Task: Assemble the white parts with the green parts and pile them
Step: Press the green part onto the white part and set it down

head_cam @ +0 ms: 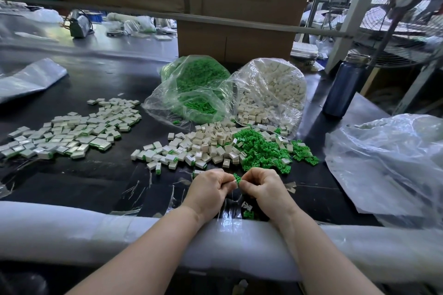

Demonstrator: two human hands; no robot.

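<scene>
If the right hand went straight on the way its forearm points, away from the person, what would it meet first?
Most likely the loose green parts heaped just beyond the right hand, which pinches a green part with the left hand; depth is uncertain.

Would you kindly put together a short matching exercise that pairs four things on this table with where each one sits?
Things:
1. bag of green parts
2. bag of white parts
3. blue bottle
4. finished pieces

Places:
A. spread out at the table's left
B. at the right, beside the fan
C. behind the loose heaps, on the left of the two bags
D. behind the loose heaps, on the right of the two bags

Pairs: 1-C, 2-D, 3-B, 4-A
</scene>
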